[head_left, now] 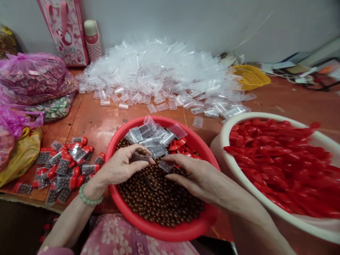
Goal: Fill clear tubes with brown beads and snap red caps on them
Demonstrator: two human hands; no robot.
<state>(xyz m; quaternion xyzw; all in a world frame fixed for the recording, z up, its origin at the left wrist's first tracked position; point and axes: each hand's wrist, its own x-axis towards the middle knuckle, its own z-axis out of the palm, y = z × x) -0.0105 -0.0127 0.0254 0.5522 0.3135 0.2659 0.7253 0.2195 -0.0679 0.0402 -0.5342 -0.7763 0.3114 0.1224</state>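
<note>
My left hand (123, 164) is closed round a small clear plastic case (142, 154), with brown balls showing at its open end. Beside it, my right hand (195, 175) pinches a clear plastic sleeve (166, 165) between thumb and fingers. Both hands are over a red basin (117, 198) full of shiny brown balls (164, 202). A further clear case (151, 182) lies among the balls, partly sunk. At the basin's far side rest several loose clear sleeves (152, 136) and some red caps (183, 145).
Filled cases with red caps (63, 163) are heaped at left. A white tub (247, 184) of red pieces (278, 166) stands right. Behind lies a large pile of clear sleeves (164, 71), with a yellow basket (251, 76), a bottle (92, 42) and pink bags (34, 74) around it.
</note>
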